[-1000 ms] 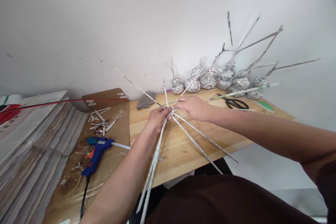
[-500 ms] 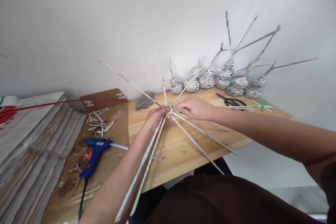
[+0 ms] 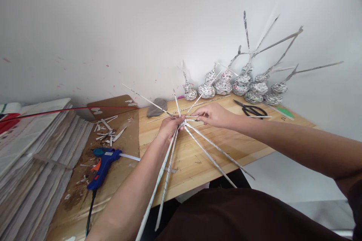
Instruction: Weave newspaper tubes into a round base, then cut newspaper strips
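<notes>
Left hand: mine, pinching the woven centre.
Right hand: mine, fingers narrow on a paper strand, just right of that centre.
Paper sticks: fanned out from my left hand; light, springy, likely to crease if squeezed.
Best hold: woven centre, gently.
Gourds: woven, beyond my right hand; contents, cannot tell.

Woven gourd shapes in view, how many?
6, in a row along the wall, left to right: first gourd, small; second gourd; third gourd; fourth gourd; fifth gourd, beyond the scissors; sixth gourd, rightmost. Others may be hidden behind.
</notes>
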Available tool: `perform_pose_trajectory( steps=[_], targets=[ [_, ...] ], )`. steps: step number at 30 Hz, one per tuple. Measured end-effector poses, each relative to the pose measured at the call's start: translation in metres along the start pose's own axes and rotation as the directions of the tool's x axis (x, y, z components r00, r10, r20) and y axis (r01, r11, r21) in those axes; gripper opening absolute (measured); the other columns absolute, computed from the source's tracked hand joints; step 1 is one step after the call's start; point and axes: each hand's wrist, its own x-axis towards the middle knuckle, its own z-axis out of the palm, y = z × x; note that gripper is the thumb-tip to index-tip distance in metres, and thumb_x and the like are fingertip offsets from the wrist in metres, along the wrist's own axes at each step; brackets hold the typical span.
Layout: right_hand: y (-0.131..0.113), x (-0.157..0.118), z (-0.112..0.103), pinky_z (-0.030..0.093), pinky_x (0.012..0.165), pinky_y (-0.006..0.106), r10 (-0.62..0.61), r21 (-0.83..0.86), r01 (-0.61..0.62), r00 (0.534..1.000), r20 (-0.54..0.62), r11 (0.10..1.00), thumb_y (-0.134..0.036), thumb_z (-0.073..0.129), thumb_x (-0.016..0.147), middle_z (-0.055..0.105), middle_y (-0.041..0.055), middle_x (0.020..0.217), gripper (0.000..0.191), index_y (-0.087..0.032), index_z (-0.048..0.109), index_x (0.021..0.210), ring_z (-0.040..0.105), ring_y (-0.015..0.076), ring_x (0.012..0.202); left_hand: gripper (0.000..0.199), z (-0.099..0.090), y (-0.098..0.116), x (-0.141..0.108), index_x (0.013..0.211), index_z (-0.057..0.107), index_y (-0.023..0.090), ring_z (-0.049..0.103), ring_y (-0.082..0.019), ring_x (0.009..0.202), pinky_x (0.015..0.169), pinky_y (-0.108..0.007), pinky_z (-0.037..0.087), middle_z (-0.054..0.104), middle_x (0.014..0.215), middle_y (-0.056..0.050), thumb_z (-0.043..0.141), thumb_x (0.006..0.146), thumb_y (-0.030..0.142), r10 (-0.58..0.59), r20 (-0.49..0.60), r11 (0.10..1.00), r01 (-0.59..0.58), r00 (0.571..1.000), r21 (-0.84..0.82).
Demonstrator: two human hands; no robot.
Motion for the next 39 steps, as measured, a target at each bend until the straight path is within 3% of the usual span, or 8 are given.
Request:
perform_pose_trajectory(
  steps=[4, 8, 13, 15, 20, 27, 31, 39],
  targets=[
    [0.002, -0.010, 0.004, 0.044, 0.068, 0.025, -0.047, -0.107, 0.045, 0.999, -0.020, 0.993, -0.024, 0.062, 0.085, 0.076, 0.0038, 0.089, 0.034, -0.021, 0.072, 0.117, 0.066, 0.0171, 0.074, 0.024, -0.003, 0.001, 0.002, 0.068, 0.071, 0.008, 0.043, -0.002, 0.041, 0.036, -0.014, 0.035, 0.061, 0.059, 0.000, 0.089, 0.058, 0.021, 0.002, -0.018, 1.000, -0.002, 1.000, 0.013],
    [0.001, -0.019, 0.010, 0.048, 0.076, 0.028, -0.048, -0.010, 0.049, 0.998, 0.040, 0.999, -0.041, 0.064, 0.087, 0.075, 0.0048, 0.105, 0.054, -0.025, 0.059, 0.138, 0.067, 0.0201, 0.084, 0.023, -0.006, 0.004, 0.003, 0.069, 0.072, 0.009, 0.044, -0.002, 0.043, 0.037, -0.012, 0.036, 0.063, 0.062, -0.001, 0.089, 0.057, 0.020, -0.002, -0.021, 1.000, 0.002, 1.000, 0.018],
    [-0.006, -0.024, 0.011, 0.054, 0.068, 0.032, 0.265, 0.266, -0.285, 0.958, 0.110, 0.921, -0.064, 0.033, 0.097, 0.076, 0.0073, 0.088, 0.062, -0.021, 0.070, 0.122, 0.068, 0.0210, 0.070, 0.025, -0.004, 0.006, 0.003, 0.066, 0.070, 0.009, 0.044, -0.002, 0.042, 0.037, -0.013, 0.036, 0.061, 0.059, 0.000, 0.089, 0.056, 0.022, -0.005, 0.004, 1.000, 0.005, 1.000, 0.007],
    [-0.008, -0.023, 0.013, 0.057, 0.074, 0.035, 0.305, 0.342, -0.326, 0.946, 0.113, 0.882, -0.066, 0.032, 0.096, 0.076, 0.0093, 0.095, 0.064, -0.020, 0.071, 0.119, 0.071, 0.0240, 0.081, 0.027, -0.003, 0.005, 0.002, 0.065, 0.069, 0.009, 0.044, -0.003, 0.042, 0.036, -0.013, 0.035, 0.060, 0.057, 0.001, 0.090, 0.055, 0.023, -0.003, 0.009, 1.000, 0.003, 1.000, -0.011],
    [-0.008, -0.010, 0.030, 0.048, 0.104, 0.038, 0.170, 0.406, -0.117, 0.981, -0.098, 0.906, -0.053, 0.060, 0.087, 0.071, 0.0094, 0.122, 0.045, -0.019, 0.074, 0.114, 0.065, 0.0260, 0.114, 0.029, 0.001, -0.002, 0.003, 0.069, 0.068, 0.010, 0.047, -0.004, 0.046, 0.040, -0.014, 0.039, 0.062, 0.061, 0.001, 0.090, 0.055, 0.022, 0.010, -0.005, 0.998, -0.010, 1.000, -0.068],
    [-0.007, 0.008, 0.041, 0.056, 0.082, 0.031, 0.154, 0.274, -0.047, 0.911, -0.383, 0.961, -0.033, 0.069, 0.083, 0.078, 0.0064, 0.098, 0.018, -0.020, 0.079, 0.092, 0.073, 0.0216, 0.090, 0.026, 0.000, -0.008, 0.006, 0.076, 0.066, 0.010, 0.058, -0.008, 0.056, 0.050, -0.018, 0.049, 0.065, 0.068, -0.001, 0.085, 0.061, 0.018, 0.063, -0.021, 0.991, -0.065, 0.998, -0.121],
    [-0.002, 0.012, 0.037, 0.053, 0.076, 0.028, 0.116, 0.148, -0.062, 0.909, -0.400, 0.987, -0.030, 0.069, 0.084, 0.078, 0.0047, 0.090, 0.014, -0.021, 0.079, 0.087, 0.072, 0.0196, 0.083, 0.029, -0.002, -0.007, 0.005, 0.075, 0.067, 0.012, 0.060, -0.011, 0.059, 0.055, -0.022, 0.050, 0.067, 0.068, -0.002, 0.087, 0.057, 0.022, 0.072, -0.024, 0.996, -0.073, 0.997, -0.049],
    [-0.006, 0.013, 0.035, 0.051, 0.089, 0.034, -0.031, 0.093, 0.090, 0.862, -0.506, 0.992, -0.037, 0.067, 0.087, 0.077, 0.0056, 0.093, 0.017, -0.024, 0.079, 0.088, 0.069, 0.0224, 0.094, 0.035, -0.006, -0.001, 0.003, 0.074, 0.071, 0.013, 0.053, -0.008, 0.054, 0.050, -0.018, 0.038, 0.065, 0.061, -0.001, 0.090, 0.050, 0.030, 0.156, 0.023, 0.986, -0.157, 0.987, 0.051]
  ],
)
